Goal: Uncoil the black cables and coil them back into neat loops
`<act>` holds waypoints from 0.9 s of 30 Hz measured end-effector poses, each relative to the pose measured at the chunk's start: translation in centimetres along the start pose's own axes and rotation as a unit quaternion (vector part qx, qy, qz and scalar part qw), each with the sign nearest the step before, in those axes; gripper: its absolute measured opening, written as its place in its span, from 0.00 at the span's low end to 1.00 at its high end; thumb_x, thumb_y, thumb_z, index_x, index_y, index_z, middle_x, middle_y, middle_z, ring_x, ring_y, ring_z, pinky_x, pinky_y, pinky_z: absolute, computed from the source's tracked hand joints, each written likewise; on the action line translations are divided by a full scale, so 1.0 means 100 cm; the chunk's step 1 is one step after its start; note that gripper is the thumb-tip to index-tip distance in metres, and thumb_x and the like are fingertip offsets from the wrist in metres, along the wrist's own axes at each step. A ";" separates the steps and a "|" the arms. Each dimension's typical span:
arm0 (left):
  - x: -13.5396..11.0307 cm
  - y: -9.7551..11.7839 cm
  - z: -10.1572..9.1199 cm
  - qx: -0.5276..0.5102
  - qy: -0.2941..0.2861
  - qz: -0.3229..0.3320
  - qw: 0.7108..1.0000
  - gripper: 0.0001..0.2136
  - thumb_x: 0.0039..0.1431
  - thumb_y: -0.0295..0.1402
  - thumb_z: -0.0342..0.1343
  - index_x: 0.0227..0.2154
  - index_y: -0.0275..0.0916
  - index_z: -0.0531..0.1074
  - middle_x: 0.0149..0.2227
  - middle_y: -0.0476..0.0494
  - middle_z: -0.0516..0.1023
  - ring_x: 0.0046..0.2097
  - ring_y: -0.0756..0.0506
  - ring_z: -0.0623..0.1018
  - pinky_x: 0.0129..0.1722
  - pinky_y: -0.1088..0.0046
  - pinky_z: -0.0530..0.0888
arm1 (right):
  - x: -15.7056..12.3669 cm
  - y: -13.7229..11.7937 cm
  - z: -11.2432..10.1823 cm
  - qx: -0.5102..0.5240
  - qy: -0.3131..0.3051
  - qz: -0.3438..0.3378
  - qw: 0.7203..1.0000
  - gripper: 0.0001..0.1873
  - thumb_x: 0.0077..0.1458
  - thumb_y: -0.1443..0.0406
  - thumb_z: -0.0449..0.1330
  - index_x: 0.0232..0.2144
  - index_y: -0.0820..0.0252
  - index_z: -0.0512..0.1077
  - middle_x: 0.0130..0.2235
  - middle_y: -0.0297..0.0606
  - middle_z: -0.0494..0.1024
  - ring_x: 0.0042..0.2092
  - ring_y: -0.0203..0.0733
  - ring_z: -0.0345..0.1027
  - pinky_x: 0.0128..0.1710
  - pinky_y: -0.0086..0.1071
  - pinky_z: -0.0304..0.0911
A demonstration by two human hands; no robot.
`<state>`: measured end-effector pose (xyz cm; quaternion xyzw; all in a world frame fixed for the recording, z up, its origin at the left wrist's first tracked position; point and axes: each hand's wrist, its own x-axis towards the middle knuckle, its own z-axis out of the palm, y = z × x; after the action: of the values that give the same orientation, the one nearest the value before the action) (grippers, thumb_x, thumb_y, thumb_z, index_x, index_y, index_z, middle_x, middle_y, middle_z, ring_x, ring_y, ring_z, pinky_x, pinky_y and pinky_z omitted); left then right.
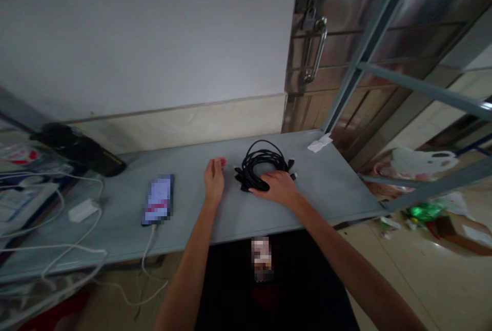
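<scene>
A coil of black cable (265,159) with several plug ends sticking out lies on the grey table (184,167). My right hand (280,186) grips the near side of this coil, thumb on the left and fingers wrapped over the strands. Left of the coil, apart from it, my left hand (214,180) rests on its side on the tabletop, its fingers loosely curved with nothing visible in them. Farther left, a phone (158,200) lies face up with its screen lit and a white cable plugged into its near end.
A black bottle (80,149) lies tilted at the left back, near a white charger (83,210) and tangled white cables (77,246). A crumpled white paper (320,142) sits at the right back corner. A grey metal frame post (351,77) rises there.
</scene>
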<state>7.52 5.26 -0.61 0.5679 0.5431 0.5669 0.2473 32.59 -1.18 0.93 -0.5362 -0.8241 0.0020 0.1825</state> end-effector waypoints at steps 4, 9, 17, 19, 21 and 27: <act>-0.009 0.010 0.000 0.021 -0.005 0.029 0.999 0.26 0.80 0.58 0.46 0.46 0.41 0.79 0.47 0.37 0.85 0.51 0.37 0.84 0.57 0.56 0.78 | 0.000 0.000 0.001 -0.003 0.005 0.002 1.000 0.30 0.68 0.37 0.64 0.35 0.57 0.81 0.38 0.43 0.88 0.42 0.49 0.83 0.41 0.35 0.64; -0.023 0.023 -0.003 0.064 -0.033 0.092 0.993 0.20 0.81 0.53 0.49 0.51 0.44 0.77 0.51 0.37 0.83 0.55 0.37 0.81 0.61 0.55 0.75 | -0.001 0.002 0.004 0.001 0.019 -0.008 1.000 0.30 0.68 0.38 0.64 0.33 0.56 0.80 0.36 0.41 0.87 0.40 0.48 0.82 0.41 0.36 0.63; -0.025 0.033 -0.007 0.096 -0.040 0.148 0.984 0.18 0.82 0.50 0.47 0.52 0.44 0.77 0.50 0.37 0.82 0.54 0.36 0.80 0.60 0.54 0.76 | -0.001 0.005 0.004 0.009 0.022 -0.019 1.000 0.29 0.69 0.38 0.64 0.33 0.56 0.79 0.34 0.41 0.85 0.39 0.48 0.80 0.42 0.37 0.64; -0.025 0.034 -0.008 0.101 -0.038 0.159 0.981 0.17 0.83 0.48 0.47 0.53 0.44 0.76 0.50 0.38 0.82 0.54 0.37 0.80 0.60 0.55 0.76 | -0.002 0.004 0.004 0.008 0.019 -0.016 1.000 0.29 0.68 0.39 0.65 0.32 0.56 0.79 0.34 0.41 0.85 0.39 0.48 0.80 0.43 0.37 0.65; -0.026 0.035 -0.008 0.111 -0.041 0.170 0.978 0.16 0.83 0.46 0.47 0.53 0.44 0.76 0.50 0.38 0.81 0.53 0.37 0.80 0.59 0.55 0.76 | -0.002 0.004 0.006 0.009 0.018 -0.014 1.000 0.29 0.68 0.39 0.66 0.32 0.56 0.79 0.34 0.41 0.85 0.39 0.48 0.80 0.43 0.37 0.65; -0.026 0.034 -0.008 0.127 -0.066 0.176 0.974 0.15 0.83 0.45 0.48 0.53 0.44 0.76 0.50 0.37 0.81 0.54 0.36 0.80 0.59 0.53 0.77 | -0.002 0.023 0.004 -0.008 0.043 -0.009 0.999 0.29 0.68 0.38 0.65 0.33 0.57 0.80 0.33 0.42 0.85 0.38 0.48 0.80 0.42 0.37 0.64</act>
<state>8.55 1.68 1.66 0.7178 0.4844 0.4890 0.1049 34.59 -0.32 0.04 -0.5298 -0.8202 -0.0298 0.2136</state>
